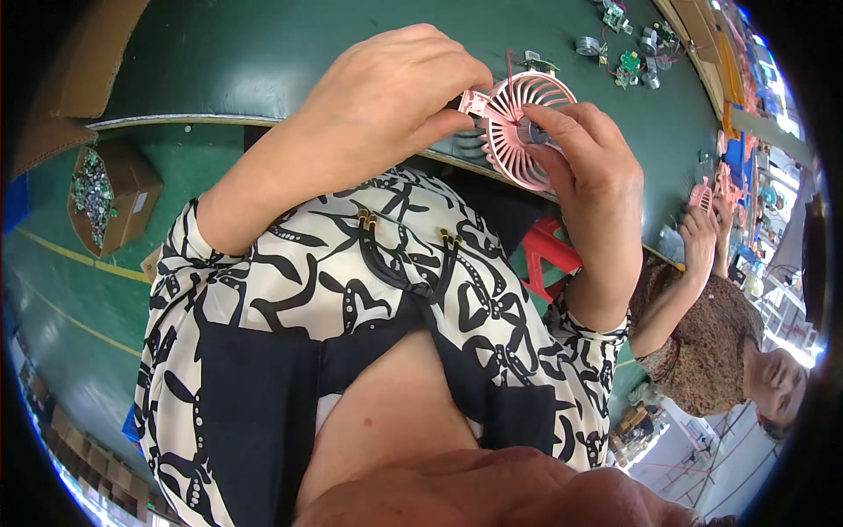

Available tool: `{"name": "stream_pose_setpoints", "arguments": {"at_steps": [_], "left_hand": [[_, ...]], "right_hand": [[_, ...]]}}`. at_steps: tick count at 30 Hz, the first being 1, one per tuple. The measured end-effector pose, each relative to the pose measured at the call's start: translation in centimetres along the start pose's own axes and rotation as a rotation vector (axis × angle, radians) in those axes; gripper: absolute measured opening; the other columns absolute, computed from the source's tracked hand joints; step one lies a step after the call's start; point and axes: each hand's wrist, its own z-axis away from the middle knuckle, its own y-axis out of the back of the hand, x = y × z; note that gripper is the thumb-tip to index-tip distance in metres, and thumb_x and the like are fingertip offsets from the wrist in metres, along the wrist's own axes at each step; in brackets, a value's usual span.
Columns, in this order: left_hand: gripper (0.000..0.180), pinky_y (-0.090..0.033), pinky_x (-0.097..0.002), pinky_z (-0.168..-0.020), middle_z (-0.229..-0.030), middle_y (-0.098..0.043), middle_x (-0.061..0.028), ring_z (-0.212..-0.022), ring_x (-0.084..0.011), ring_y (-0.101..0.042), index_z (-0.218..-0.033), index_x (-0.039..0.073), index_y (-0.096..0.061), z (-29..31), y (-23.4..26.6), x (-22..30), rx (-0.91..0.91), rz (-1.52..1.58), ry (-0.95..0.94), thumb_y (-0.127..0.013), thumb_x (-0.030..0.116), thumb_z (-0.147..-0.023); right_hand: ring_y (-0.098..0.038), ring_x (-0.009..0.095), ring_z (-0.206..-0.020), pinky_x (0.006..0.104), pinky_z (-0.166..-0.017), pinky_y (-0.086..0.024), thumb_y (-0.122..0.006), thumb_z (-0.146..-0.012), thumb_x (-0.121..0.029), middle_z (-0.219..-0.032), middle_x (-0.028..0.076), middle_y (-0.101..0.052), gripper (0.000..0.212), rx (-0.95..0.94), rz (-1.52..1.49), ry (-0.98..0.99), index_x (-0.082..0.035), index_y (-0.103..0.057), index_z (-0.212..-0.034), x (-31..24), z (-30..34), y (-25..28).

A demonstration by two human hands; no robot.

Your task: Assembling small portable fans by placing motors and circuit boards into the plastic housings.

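Note:
Over the near edge of the green worktable (263, 61) I hold a round pink fan housing (511, 158) with slatted ribs. My left hand (399, 88) pinches its short square neck between thumb and fingers. At the housing's centre, the thumb and fingers of my right hand (597, 154) close on a small grey cylindrical motor (531, 132). Whether the motor is fully seated is hidden by the fingers. Just beyond the housing's far rim shows a small circuit board (539, 63), with a thin red wire (509, 63) beside it.
Loose motors and green circuit boards (628, 66) lie at the table's far right. Cardboard (98, 57) stands at the far left. An open carton (132, 198) of small parts sits on the floor. A red stool (549, 255) is below. At right, a co-worker handles another pink housing (701, 198).

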Motion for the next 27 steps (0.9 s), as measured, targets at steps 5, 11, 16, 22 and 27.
{"name": "stream_pose_setpoints", "arguments": {"at_steps": [5, 11, 16, 22, 27], "left_hand": [[0.031, -0.049, -0.0389, -0.077, -0.094, -0.065, -0.0104, -0.091, -0.0303, -0.061, -0.100, 0.003, -0.063, 0.1, 0.3, 0.0, 0.019, -0.012, -0.017, -0.076, 0.008, -0.072], [0.031, -0.050, -0.0389, -0.078, -0.094, -0.065, -0.0104, -0.091, -0.0304, -0.061, -0.101, 0.003, -0.064, 0.5, 0.9, -0.6, 0.000, -0.017, -0.004, -0.075, 0.008, -0.073], [0.030, -0.050, -0.0388, -0.077, -0.096, -0.065, -0.0110, -0.089, -0.0310, -0.062, -0.101, 0.002, -0.063, 0.8, 1.4, -0.1, -0.025, -0.015, -0.012, -0.074, 0.009, -0.074], [0.049, -0.049, -0.0386, -0.092, -0.123, -0.060, -0.0141, -0.108, -0.0323, -0.060, -0.122, 0.004, -0.057, 0.9, 2.2, 0.0, -0.063, 0.030, 0.033, -0.075, 0.016, -0.078], [0.055, -0.044, -0.0421, -0.103, -0.136, -0.054, -0.0151, -0.125, -0.0333, -0.051, -0.131, 0.009, -0.053, -3.5, 6.8, -1.7, 0.048, -0.615, -0.078, -0.073, 0.016, -0.080]], "right_hand": [[-0.063, 0.030, -0.083, 0.0381, -0.070, -0.051, -0.071, -0.076, -0.004, -0.093, 0.009, -0.063, 0.032, -0.073, 0.107, 0.042, -0.008, -0.067, -0.108, -0.8, -0.7, 0.5], [-0.062, 0.026, -0.085, 0.0373, -0.072, -0.048, -0.070, -0.079, -0.016, -0.094, 0.007, -0.062, 0.031, -0.156, 0.236, 0.115, -0.007, -0.062, -0.108, -0.9, -1.2, -0.1], [-0.061, 0.030, -0.089, 0.0393, -0.075, -0.049, -0.073, -0.075, -0.038, -0.111, 0.012, -0.061, 0.058, 0.041, -0.074, 0.218, -0.008, -0.064, -0.124, 0.2, 2.1, -0.9], [-0.060, 0.024, -0.098, 0.0352, -0.080, -0.046, -0.078, -0.069, -0.017, -0.120, 0.008, -0.062, 0.060, 0.194, 0.070, 0.261, -0.009, -0.064, -0.127, 1.0, 4.4, -4.7], [-0.064, 0.028, -0.095, 0.0361, -0.080, -0.053, -0.082, -0.064, -0.003, -0.116, 0.014, -0.064, 0.055, 0.471, -0.025, 0.117, -0.005, -0.070, -0.117, 3.3, 6.1, -4.9]]}}
